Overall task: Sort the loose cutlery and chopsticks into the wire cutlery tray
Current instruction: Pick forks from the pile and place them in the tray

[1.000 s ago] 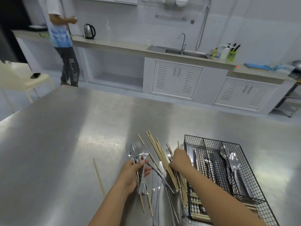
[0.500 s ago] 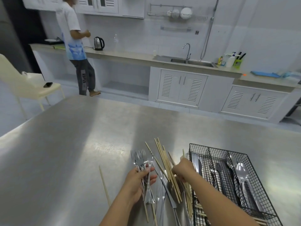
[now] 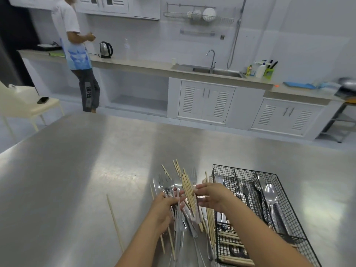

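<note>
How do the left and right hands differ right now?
The left hand grips a bunch of forks, tines pointing away; the right hand touches the chopsticks, pinch unclear. The left hand is clear of the wire tray; the right hand's forearm crosses it. Both hover over the loose pile.

A kitchen: sink point(image 3: 215, 71) in a long counter point(image 3: 146, 65), kettle point(image 3: 105, 49), louvred cabinets point(image 3: 206, 102), steel worktable point(image 3: 77, 170).

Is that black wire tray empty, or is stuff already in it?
Partly filled. The wire tray holds spoons, a fork and chopsticks in separate compartments.
</note>
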Demonstrator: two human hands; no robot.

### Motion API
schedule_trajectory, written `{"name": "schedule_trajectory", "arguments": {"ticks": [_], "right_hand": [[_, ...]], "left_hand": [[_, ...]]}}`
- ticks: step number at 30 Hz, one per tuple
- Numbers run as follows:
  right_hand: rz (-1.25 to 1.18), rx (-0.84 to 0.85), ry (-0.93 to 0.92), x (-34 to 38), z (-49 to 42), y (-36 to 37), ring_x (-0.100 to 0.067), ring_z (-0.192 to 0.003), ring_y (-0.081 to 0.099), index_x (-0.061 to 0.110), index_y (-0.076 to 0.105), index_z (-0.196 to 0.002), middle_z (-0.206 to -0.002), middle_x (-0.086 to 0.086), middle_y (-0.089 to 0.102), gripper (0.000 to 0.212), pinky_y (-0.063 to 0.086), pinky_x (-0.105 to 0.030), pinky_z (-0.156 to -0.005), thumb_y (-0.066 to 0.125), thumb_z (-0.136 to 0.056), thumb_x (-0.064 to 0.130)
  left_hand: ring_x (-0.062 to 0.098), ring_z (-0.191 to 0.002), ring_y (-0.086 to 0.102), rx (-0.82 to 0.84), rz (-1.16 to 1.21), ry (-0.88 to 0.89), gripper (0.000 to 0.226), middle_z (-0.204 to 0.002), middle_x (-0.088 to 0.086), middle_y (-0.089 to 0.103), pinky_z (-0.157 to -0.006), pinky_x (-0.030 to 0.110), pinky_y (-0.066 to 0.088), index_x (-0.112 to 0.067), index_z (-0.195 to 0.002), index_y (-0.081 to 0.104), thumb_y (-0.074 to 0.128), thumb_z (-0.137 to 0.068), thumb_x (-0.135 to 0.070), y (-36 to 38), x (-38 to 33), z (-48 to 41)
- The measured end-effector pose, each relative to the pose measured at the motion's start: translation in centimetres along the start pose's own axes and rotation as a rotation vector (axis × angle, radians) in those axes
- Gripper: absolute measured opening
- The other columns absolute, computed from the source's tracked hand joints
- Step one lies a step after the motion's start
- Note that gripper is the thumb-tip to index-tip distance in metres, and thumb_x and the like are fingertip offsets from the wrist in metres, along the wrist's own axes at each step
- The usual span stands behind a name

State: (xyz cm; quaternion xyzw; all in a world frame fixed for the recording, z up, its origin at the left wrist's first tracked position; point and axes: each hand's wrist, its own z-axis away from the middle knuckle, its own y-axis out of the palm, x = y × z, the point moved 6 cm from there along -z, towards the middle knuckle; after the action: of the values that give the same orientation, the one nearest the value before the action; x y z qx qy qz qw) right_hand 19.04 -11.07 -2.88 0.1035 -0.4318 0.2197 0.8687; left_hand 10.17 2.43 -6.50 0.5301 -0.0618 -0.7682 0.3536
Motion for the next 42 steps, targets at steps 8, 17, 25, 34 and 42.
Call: {"name": "schedule_trajectory", "arguments": {"ticks": [8, 17, 25, 34, 42], "right_hand": [[-0.087, 0.068, -0.019, -0.6, 2.2, -3.2, -0.018, -0.064, 0.062, -0.002, 0.065, -0.110, -0.081, -0.008, 0.070, 0.024, 0.052, -0.027, -0.055, 0.063, -0.086, -0.001], [-0.045, -0.249, -0.104, -0.9, 2.6, -14.2, -0.023, -0.072, 0.064, -0.001, 0.063, -0.101, -0.095, -0.016, 0.067, 0.015, 0.055, -0.028, -0.060, 0.063, -0.086, -0.001], [0.528, -0.554, -0.038, -2.9, -1.4, -19.0, -0.015, -0.070, 0.059, 0.001, 0.063, -0.095, -0.089, -0.008, 0.060, 0.010, 0.058, -0.027, -0.066, 0.058, -0.087, -0.003], [0.845, -0.507, -0.147, -2.1, -1.7, -17.3, -0.017, -0.077, 0.057, 0.001, 0.060, -0.109, -0.098, -0.008, 0.063, 0.018, 0.053, -0.023, -0.070, 0.051, -0.094, 0.005], [-0.056, -0.145, -0.118, -1.5, 0.2, -18.1, -0.020, -0.066, 0.062, -0.004, 0.065, -0.101, -0.089, -0.015, 0.068, 0.026, 0.055, -0.029, -0.062, 0.063, -0.090, 0.020]], "left_hand": [[0.022, -0.074, 0.072, 0.114, -0.056, 0.000, 0.030, -0.092, 0.015, 0.073, -0.062, 0.030, 0.057, 0.002, -0.110, 0.062, 0.053, -0.083, 0.015, 6.5, 1.4, 0.2], [0.028, -0.097, 0.068, 0.107, -0.051, -0.032, 0.035, -0.108, 0.015, 0.070, -0.078, 0.036, 0.055, 0.001, -0.115, 0.059, 0.055, -0.083, 0.015, 12.8, 3.8, -1.1], [0.025, -0.099, 0.069, 0.108, -0.137, -0.058, 0.039, -0.112, 0.012, 0.071, -0.101, 0.047, 0.046, -0.005, -0.119, 0.056, 0.055, -0.084, 0.012, 15.8, 6.0, -1.8], [0.027, -0.097, 0.069, 0.080, -0.208, -0.055, 0.033, -0.085, 0.009, 0.077, -0.101, 0.045, 0.045, -0.004, -0.113, 0.056, 0.060, -0.083, 0.006, 16.9, 6.9, -2.1], [0.029, -0.096, 0.067, 0.100, -0.298, -0.117, 0.022, -0.100, 0.016, 0.073, -0.087, 0.043, 0.051, -0.002, -0.102, 0.068, 0.067, -0.080, 0.000, 18.8, 8.7, -2.4]]}}
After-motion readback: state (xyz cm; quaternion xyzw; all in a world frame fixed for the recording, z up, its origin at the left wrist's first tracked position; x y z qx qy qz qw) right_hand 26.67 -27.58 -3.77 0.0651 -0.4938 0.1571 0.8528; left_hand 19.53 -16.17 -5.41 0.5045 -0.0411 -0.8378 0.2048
